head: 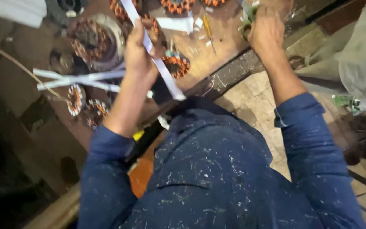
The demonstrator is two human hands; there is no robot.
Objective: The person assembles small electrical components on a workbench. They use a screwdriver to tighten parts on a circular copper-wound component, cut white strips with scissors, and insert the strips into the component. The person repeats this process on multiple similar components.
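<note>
My left hand [140,53] grips a long white strip of paper-like sheet [166,76] that runs diagonally from the top of the view down to the bench edge. My right hand [267,32] is closed around a green-handled tool [247,21], possibly scissors, at the top right; the tool is blurred and mostly hidden. Below the left hand on the wooden bench [217,46] lies a round motor stator with copper windings [177,64]. Both forearms wear dark blue sleeves speckled with white flecks.
Several more copper-wound stators lie about: one in a metal housing [92,40], two small ones [76,99] at the left. Loose white strips [79,79] cross the bench. A screwdriver [209,32] and paper scraps lie near the top. Grey cloth [361,51] is at right.
</note>
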